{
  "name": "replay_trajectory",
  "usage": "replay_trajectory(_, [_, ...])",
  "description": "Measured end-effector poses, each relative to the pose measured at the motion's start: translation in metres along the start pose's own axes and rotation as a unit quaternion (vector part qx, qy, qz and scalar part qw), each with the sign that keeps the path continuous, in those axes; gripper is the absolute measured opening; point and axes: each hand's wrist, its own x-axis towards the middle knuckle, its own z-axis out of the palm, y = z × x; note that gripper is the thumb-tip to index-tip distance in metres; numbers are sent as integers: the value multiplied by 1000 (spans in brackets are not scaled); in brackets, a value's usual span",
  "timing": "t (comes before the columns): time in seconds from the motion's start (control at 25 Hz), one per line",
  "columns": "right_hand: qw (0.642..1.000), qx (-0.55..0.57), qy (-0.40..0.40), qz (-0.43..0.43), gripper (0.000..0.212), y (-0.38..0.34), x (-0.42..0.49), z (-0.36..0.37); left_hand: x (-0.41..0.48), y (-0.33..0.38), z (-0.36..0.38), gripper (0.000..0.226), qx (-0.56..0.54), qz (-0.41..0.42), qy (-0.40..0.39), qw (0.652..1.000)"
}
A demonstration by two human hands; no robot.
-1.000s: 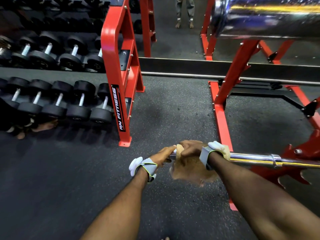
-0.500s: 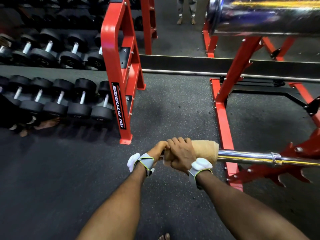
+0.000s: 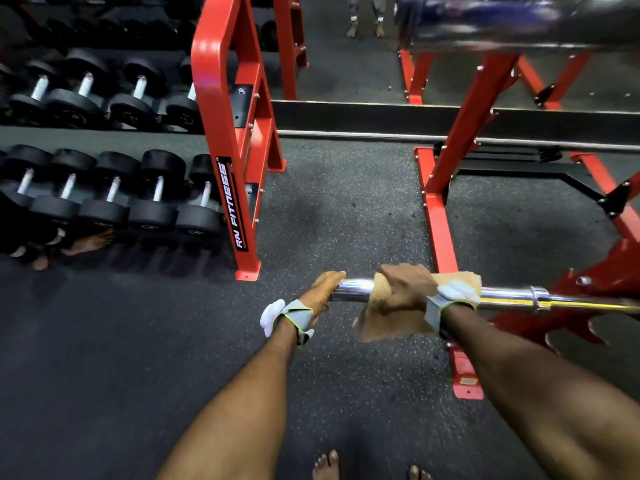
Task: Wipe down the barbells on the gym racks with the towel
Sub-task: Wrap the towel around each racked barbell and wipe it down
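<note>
A chrome barbell (image 3: pixel 509 295) runs level across the lower right, its sleeve end pointing left. My left hand (image 3: pixel 323 289) grips the very end of the sleeve. A tan towel (image 3: pixel 384 323) is wrapped over the sleeve a little further right, with a loose flap hanging below. My right hand (image 3: pixel 407 287) grips the towel around the bar from above. Bare chrome shows between my two hands. A second, blurred barbell sleeve (image 3: pixel 519 19) crosses the top right.
A red dumbbell rack (image 3: pixel 239 140) stands at the left with rows of black dumbbells (image 3: pixel 152 195). The red barbell rack frame (image 3: pixel 440 216) stands behind and right of my hands. A person's feet (image 3: pixel 365 27) show at the top. My bare toes (image 3: pixel 327 462) are at the bottom.
My right hand has slid the towel to the right along the sleeve, away from my left hand, uncovering chrome between them. The left hand stays at the bar's end.
</note>
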Motion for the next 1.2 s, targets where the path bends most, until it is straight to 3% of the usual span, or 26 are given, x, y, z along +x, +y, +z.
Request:
replay_trajectory(0.16, [999,-26,25,5,43,-39,16,11,5,-5,-2,17,-4,13,8,1000])
replay_trajectory(0.32, [998,-43,41,-6,61,-91,31,15,4,3,0,22,-34,-3,33,999])
replay_trajectory(0.44, [994,-49,82,-52,65,-90,33,17,4,4,-4,29,-30,-9,51,998])
replay_trajectory(0.6, [994,-23,71,-85,73,-35,16,18,4,0,-4,38,1,31,52,998])
replay_trajectory(0.68, [995,-35,64,-70,79,-7,1,16,14,1,-1,43,92,82,98,987])
replay_trajectory(0.76, [997,-28,57,-40,90,26,-23,15,26,8,11,46,292,127,163,934])
replay_trajectory(0.84, [997,-15,71,-5,101,58,-48,16,26,17,28,42,370,168,190,894])
replay_trajectory(1.0, [993,-6,90,77,90,118,-97,25,26,32,81,59,414,245,192,855])
replay_trajectory(1.2, [991,7,87,99,85,182,-132,25,28,44,159,30,452,230,125,853])
